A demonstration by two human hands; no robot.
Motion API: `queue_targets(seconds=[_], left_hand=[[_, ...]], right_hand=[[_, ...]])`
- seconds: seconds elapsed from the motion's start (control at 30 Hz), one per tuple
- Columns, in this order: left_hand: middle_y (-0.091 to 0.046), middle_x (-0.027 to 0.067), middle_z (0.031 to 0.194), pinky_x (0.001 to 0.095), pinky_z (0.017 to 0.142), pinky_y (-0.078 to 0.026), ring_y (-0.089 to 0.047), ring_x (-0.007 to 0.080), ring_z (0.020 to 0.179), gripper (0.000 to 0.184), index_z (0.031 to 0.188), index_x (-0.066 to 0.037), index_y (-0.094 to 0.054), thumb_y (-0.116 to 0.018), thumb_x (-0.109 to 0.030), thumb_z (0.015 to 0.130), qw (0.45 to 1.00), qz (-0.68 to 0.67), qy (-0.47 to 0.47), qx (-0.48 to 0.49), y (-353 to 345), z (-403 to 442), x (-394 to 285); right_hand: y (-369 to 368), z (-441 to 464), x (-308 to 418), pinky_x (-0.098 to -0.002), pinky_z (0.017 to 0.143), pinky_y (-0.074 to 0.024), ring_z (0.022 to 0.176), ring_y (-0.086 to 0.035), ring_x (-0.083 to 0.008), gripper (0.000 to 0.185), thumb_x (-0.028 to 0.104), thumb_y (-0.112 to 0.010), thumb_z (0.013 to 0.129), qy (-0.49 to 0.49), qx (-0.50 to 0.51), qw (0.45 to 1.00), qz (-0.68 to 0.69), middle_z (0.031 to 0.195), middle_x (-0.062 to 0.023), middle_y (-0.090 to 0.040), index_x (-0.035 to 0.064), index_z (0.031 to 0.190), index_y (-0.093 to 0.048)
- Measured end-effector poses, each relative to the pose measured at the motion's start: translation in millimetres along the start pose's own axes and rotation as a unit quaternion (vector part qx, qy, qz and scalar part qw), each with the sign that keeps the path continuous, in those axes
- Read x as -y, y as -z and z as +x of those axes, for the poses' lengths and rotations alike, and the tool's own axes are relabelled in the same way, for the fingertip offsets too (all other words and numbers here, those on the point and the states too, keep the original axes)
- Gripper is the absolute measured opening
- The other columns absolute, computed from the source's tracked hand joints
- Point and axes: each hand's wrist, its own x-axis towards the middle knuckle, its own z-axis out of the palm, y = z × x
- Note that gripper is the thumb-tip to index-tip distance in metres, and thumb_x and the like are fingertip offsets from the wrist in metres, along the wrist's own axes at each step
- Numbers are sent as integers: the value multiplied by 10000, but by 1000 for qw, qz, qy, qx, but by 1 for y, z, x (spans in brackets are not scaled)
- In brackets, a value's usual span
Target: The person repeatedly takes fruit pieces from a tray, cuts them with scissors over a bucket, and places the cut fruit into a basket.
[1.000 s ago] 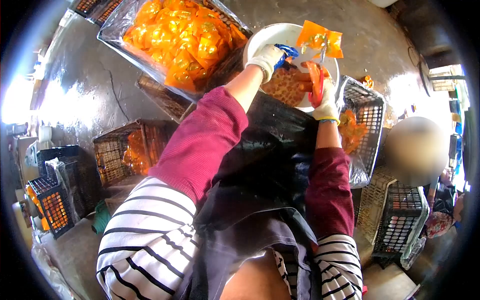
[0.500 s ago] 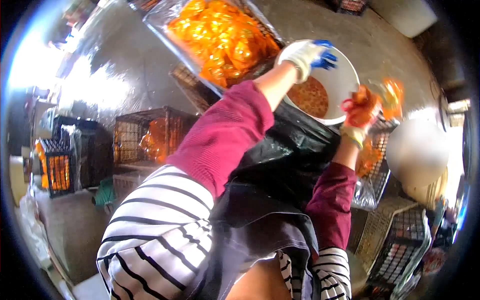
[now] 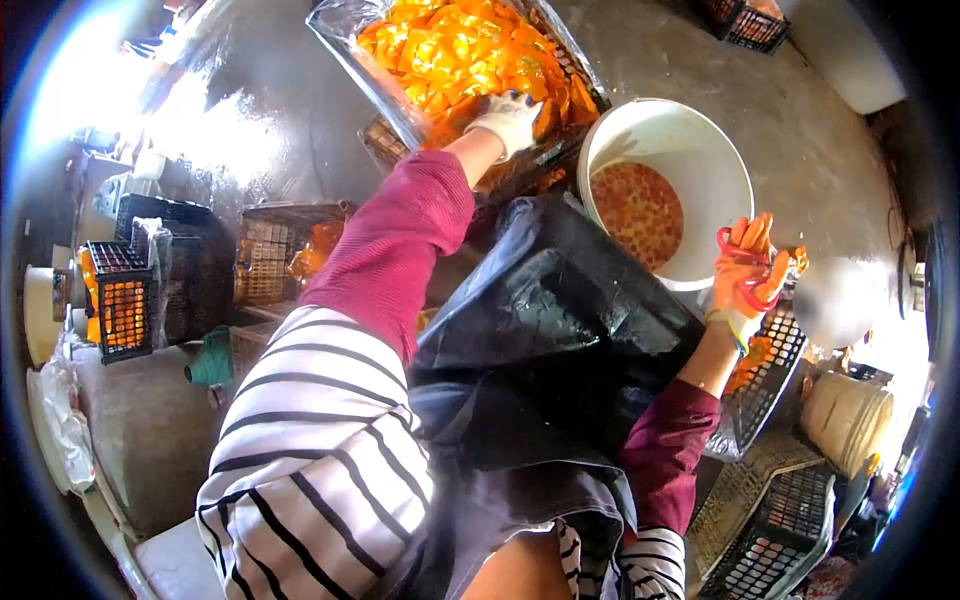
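My left hand [image 3: 508,122], in a white glove with dark fingertips, reaches onto glossy orange pieces that look like cut peppers [image 3: 450,55]; they fill a plastic-lined crate [image 3: 345,75]. Its fingertips are partly hidden among them. To the right, my right hand [image 3: 745,275] wears an orange-coated glove, palm turned up beside the bucket rim. Red loops round its thumb and fingers look like scissor handles; I cannot make out the blades. Between my hands, the white bucket [image 3: 715,165] holds reddish-orange pulp or seedy bits in liquid [image 3: 637,215].
A black crate [image 3: 775,350] with orange pieces stands below my right hand. More crates lie lower right [image 3: 785,530] and at the left [image 3: 125,310]. A tan bucket [image 3: 848,420] stands at the right. A black apron [image 3: 545,330] covers my lap.
My left hand has moved left from over the bucket to the orange pieces. An orange piece blurred beside my right hand has left it, and that hand has turned palm up.
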Motion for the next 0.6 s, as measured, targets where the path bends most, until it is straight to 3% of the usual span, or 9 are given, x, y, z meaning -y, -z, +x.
queue_targets(seconds=[0.17, 0.2, 0.27, 0.33, 0.37, 0.43, 0.5, 0.53, 0.6], left_hand=[[-433, 162, 1380, 409, 979, -409, -460, 304, 1237, 504, 1354, -135, -420, -487, -186, 857, 992, 39, -3, 124, -22, 59, 1], [-567, 176, 1221, 383, 878, -476, -583, 310, 1059, 371, 1237, -86, -530, -473, -202, 889, 998, 26, -25, 52, -32, 66, 7], [-608, 153, 1145, 383, 858, -484, -609, 313, 984, 342, 1178, -55, -558, -491, -248, 903, 988, -141, -60, 8, -56, 83, 26], [-635, 99, 1014, 353, 804, -503, -630, 264, 877, 323, 1079, -49, -581, -577, -312, 892, 889, -438, 128, 31, 1, 35, 23], [-620, 89, 988, 322, 744, -507, -614, 217, 848, 301, 1060, -55, -580, -621, -282, 867, 856, -516, 35, -6, -40, 60, 52], [-617, 77, 946, 298, 681, -513, -607, 182, 821, 273, 1047, -68, -586, -666, -224, 838, 783, -613, -83, -61, -67, 61, 82], [-639, 76, 915, 311, 676, -516, -627, 206, 826, 258, 1061, -82, -600, -667, -168, 827, 816, -521, -164, -188, -56, 36, 82], [-650, 75, 900, 317, 674, -517, -638, 218, 828, 258, 1067, -89, -607, -667, -140, 822, 821, -476, -200, -242, -54, 30, 79], [-656, 97, 944, 333, 705, -513, -634, 259, 846, 323, 1087, -112, -617, -684, -96, 772, 839, -470, -173, -212, -46, 30, 68]], right_hand=[[-23, 6, -8, -437, 926, -393, 1038, -547, -245, 598, 447, -563, 865, -61, -37, 997, -36, 1191, -75, -580, 16, 1270, -475], [-23, 8, -9, -427, 918, -396, 1034, -546, -245, 588, 439, -563, 865, -67, -45, 996, -35, 1186, -72, -583, 16, 1264, -479], [-34, 11, -15, -388, 861, -405, 999, -545, -241, 568, 434, -563, 859, -40, -117, 991, -52, 1149, -61, -595, 20, 1242, -495], [-29, 12, -13, -378, 978, -392, 1066, -561, -233, 512, 376, -518, 895, -111, 65, 992, 15, 1201, -105, -586, -14, 1226, -511], [-27, 14, -13, -372, 1036, -385, 1100, -569, -228, 486, 347, -495, 913, -147, 160, 975, 49, 1227, -127, -581, -31, 1218, -518], [-20, 13, -16, -378, 1028, -392, 1098, -567, -227, 479, 352, -512, 909, -136, 83, 987, -15, 1231, -127, -577, -24, 1206, -531], [-12, 16, -20, -380, 1022, -395, 1094, -566, -226, 483, 359, -532, 903, -124, 70, 985, -93, 1224, -123, -582, -22, 1201, -535], [-23, 13, -27, -385, 1006, -406, 1074, -574, -232, 477, 365, -545, 902, -101, -45, 983, -145, 1206, -125, -590, -26, 1176, -547], [-23, 10, -35, -353, 889, -481, 975, -616, -244, 463, 351, -541, 915, -106, 11, 976, -192, 1170, -145, -602, -23, 1189, -523]])
